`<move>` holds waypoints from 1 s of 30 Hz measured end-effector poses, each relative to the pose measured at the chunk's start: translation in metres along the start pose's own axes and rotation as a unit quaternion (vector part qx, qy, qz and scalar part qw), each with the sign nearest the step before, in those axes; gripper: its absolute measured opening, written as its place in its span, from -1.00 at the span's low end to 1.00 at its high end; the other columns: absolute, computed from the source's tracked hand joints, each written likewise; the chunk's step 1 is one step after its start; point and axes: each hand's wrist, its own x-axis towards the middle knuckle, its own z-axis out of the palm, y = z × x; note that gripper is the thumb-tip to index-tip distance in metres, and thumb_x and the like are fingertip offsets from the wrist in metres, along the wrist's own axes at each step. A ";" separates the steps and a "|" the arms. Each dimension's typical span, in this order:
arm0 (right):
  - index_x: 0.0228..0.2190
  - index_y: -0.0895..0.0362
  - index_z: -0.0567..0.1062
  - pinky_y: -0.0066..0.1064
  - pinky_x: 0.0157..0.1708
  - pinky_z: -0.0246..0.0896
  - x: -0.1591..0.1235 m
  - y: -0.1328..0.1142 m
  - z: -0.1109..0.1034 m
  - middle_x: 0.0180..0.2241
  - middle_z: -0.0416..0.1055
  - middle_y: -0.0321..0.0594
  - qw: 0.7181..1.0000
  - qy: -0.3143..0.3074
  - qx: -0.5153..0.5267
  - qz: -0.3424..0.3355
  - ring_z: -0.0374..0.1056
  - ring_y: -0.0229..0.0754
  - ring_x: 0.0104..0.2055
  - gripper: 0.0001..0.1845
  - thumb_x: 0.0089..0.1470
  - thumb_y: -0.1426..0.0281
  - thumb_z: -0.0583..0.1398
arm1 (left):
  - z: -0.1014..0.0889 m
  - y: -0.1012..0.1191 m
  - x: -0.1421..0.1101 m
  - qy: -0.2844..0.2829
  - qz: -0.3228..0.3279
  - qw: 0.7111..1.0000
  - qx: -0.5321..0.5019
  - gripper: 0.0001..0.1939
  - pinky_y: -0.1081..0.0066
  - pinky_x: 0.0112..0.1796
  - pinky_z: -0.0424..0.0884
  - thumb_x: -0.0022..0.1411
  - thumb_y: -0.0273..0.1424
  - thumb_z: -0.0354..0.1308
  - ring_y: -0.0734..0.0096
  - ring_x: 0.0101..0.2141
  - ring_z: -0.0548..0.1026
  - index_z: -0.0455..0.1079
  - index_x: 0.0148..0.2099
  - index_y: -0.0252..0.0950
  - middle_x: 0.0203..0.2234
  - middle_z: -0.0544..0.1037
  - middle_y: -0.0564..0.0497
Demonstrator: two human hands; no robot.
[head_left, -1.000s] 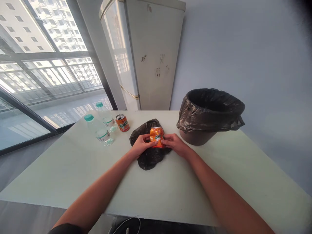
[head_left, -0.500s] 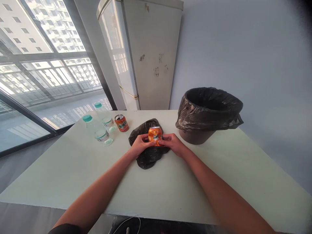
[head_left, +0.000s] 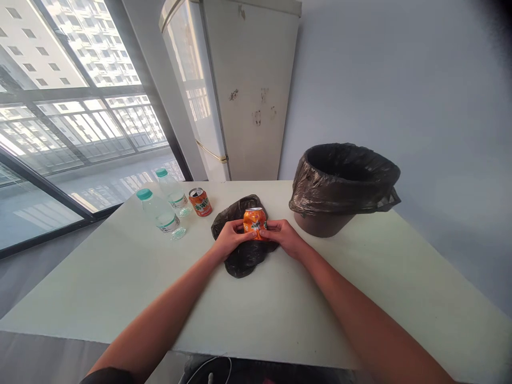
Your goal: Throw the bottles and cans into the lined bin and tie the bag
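Note:
An orange soda can point(head_left: 255, 218) with a dented side is held upright between my two hands. My left hand point(head_left: 232, 238) grips its left side, the thumb across the front. On the other side my right hand point(head_left: 285, 236) is closed on the can, its thumb close to the left one. Beneath and behind the can lies a crumpled black plastic bag point(head_left: 245, 261) on the table. Whether the can's base touches the bag is hidden by my hands.
A second orange can point(head_left: 200, 202) stands left of the bag, beside two clear bottles with green caps, the nearer bottle point(head_left: 160, 214) and the farther bottle point(head_left: 175, 193). At right stands a trash bin lined with a black bag point(head_left: 344, 194). A fridge point(head_left: 252, 96) rises behind the table.

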 end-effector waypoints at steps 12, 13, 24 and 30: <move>-0.20 0.16 0.72 -0.28 -0.09 0.40 0.002 -0.001 -0.004 -0.25 0.67 -0.16 1.000 -0.004 -0.005 0.005 0.56 -0.10 -0.22 -0.56 -0.05 0.13 0.50 | 0.002 0.001 0.001 -0.003 0.002 1.000 -0.002 -0.39 0.18 0.02 0.56 0.04 -0.13 0.53 0.02 -0.04 0.66 0.60 0.07 -0.35 -0.03 0.69 -0.19; -0.19 0.15 0.72 -0.28 -0.10 0.40 0.001 -0.002 -0.005 -0.24 0.67 -0.16 1.000 -0.007 -0.004 0.010 0.56 -0.10 -0.21 -0.55 -0.04 0.12 0.50 | 0.003 0.002 0.000 -0.003 0.000 1.000 -0.006 -0.39 0.19 0.01 0.56 0.04 -0.12 0.53 0.03 -0.05 0.66 0.60 0.07 -0.35 -0.03 0.69 -0.19; -0.19 0.13 0.73 -0.27 -0.06 0.42 0.002 -0.001 -0.004 -0.20 0.67 -0.13 0.999 0.008 0.001 0.041 0.58 -0.08 -0.15 -0.51 -0.05 0.05 0.49 | 0.005 0.002 0.000 0.006 -0.024 1.000 -0.017 -0.41 0.27 -0.10 0.58 0.06 -0.11 0.52 0.10 -0.14 0.68 0.61 0.06 -0.34 -0.13 0.72 -0.16; -0.21 0.15 0.73 -0.28 -0.10 0.43 0.002 0.000 -0.003 -0.25 0.67 -0.15 0.999 0.021 -0.004 0.035 0.56 -0.09 -0.19 -0.51 -0.08 0.06 0.50 | 0.007 0.003 -0.001 0.018 -0.015 1.000 0.012 -0.41 0.24 -0.09 0.58 0.07 -0.07 0.50 0.07 -0.14 0.67 0.61 0.04 -0.34 -0.16 0.72 -0.15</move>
